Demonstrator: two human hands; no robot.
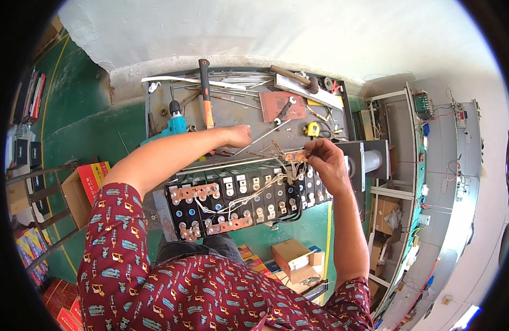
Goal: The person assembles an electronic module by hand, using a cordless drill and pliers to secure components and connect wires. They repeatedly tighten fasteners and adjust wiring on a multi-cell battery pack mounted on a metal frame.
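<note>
Right hand [327,161] is pinching a copper piece [295,157] over the far edge of the black battery pack [250,204]; white wires [260,191] are running across its cells. Left hand [240,135] is curling above the tabletop [238,115], apart from the right; can't tell if gripping anything. Hammer [205,91] and teal drill [176,122] are lying nearby.

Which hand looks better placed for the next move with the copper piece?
Right, most likely: the right hand pinches one end of the copper piece above the battery pack. The left hand is farther off, over the bench, and its grip is hidden.
</note>
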